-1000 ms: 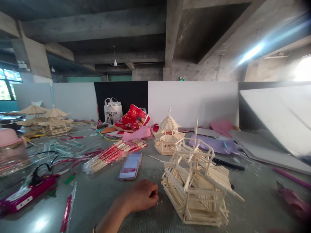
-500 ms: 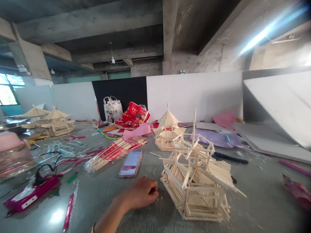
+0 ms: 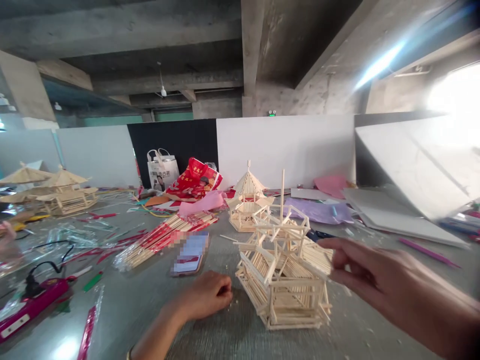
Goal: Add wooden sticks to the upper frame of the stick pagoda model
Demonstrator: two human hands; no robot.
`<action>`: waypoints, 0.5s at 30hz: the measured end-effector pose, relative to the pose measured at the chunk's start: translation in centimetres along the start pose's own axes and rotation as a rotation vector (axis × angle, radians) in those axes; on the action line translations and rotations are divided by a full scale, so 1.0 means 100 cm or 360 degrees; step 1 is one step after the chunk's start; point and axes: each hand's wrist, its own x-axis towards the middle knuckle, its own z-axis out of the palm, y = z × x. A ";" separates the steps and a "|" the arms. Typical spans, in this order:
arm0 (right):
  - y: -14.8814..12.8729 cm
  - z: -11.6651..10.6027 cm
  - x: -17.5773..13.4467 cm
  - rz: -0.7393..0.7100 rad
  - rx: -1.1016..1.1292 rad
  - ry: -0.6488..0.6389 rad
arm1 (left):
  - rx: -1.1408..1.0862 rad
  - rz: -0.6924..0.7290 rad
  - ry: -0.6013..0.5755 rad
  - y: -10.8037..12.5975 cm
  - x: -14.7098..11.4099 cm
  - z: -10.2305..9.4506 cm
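A half-built pavilion model of thin wooden sticks (image 3: pixel 281 272) stands on the grey table (image 3: pixel 210 335) in front of me. My left hand (image 3: pixel 204 297) rests on the table as a loose fist just left of the model, holding nothing I can see. My right hand (image 3: pixel 378 282) is raised at the model's right side, fingers apart, fingertips at its sloping roof sticks; whether they touch is unclear. A finished smaller stick pavilion (image 3: pixel 247 202) stands behind it.
A phone (image 3: pixel 189 252) and a bundle of wrapped chopsticks (image 3: pixel 161 240) lie left of the model. A pink power strip (image 3: pixel 28 307) sits at the left edge, more stick pavilions (image 3: pixel 60 192) far left, bags (image 3: pixel 189 180) and coloured paper (image 3: pixel 318 210) at the back, white boards (image 3: pixel 408 215) on the right.
My right hand has come into view from the right and reached the model's roof. The view has shifted right; the left hand stays put beside the model.
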 end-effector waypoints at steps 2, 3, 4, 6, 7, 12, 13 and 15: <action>-0.008 0.001 0.016 0.0047 0.0118 -0.0121 | 0.0000 0.0002 -0.0007 0.000 0.000 0.000; -0.011 0.001 0.025 0.0041 0.0173 -0.0143 | 0.0000 0.0000 -0.0009 0.000 0.000 0.000; -0.015 0.001 0.032 0.0013 0.0219 -0.0162 | -0.0004 -0.0003 -0.0014 0.000 0.001 0.001; -0.020 0.001 0.045 -0.0073 0.0301 -0.0201 | -0.0019 -0.0007 -0.0021 0.000 0.002 0.000; -0.023 0.000 0.049 -0.0113 0.0331 -0.0224 | -0.0030 -0.0010 -0.0023 0.000 0.003 -0.001; -0.036 -0.003 0.034 -0.0176 0.0349 -0.0231 | -0.0121 -0.0011 0.0034 0.012 -0.012 -0.017; -0.040 -0.002 0.025 -0.0185 0.0353 -0.0239 | -0.0170 -0.0018 0.0078 0.020 -0.020 -0.020; -0.046 0.003 0.006 -0.0247 0.0357 -0.0301 | -0.0417 -0.0013 0.0191 0.040 -0.039 -0.026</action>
